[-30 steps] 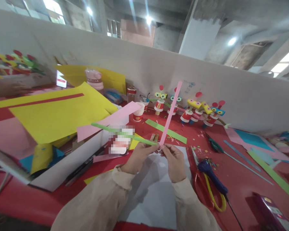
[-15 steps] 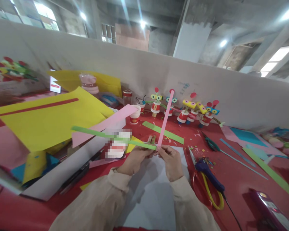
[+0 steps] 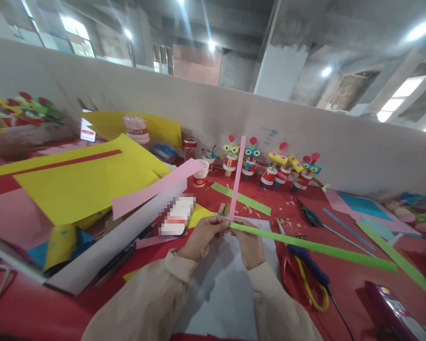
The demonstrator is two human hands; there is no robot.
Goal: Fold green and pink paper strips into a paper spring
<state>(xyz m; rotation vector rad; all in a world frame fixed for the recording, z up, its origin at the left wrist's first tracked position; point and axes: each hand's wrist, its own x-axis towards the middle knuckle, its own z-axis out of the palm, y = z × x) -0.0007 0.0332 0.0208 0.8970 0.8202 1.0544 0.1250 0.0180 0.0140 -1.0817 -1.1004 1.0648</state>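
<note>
Over a white sheet, my two hands meet at the joined ends of two paper strips. A pink paper strip stands away from the fingertips toward the wall. The green paper strip stretches out to the right, across the front of my right hand and above the scissors. My left hand is closed, its thumb and fingers pinching the corner where the strips cross. My right hand is closed at the same corner from the other side, its fingers partly hidden behind the green strip.
Several paper-cup figures line the wall. Scissors and pliers lie at right, with a purple device nearer. A phone, a pink sheet and yellow sheets are at left. Another person's hand shows far left.
The green strip has swung from pointing left to pointing right, over my right hand. The pink strip still points away, its top slightly farther left. Both hands stay together at the crossing.
</note>
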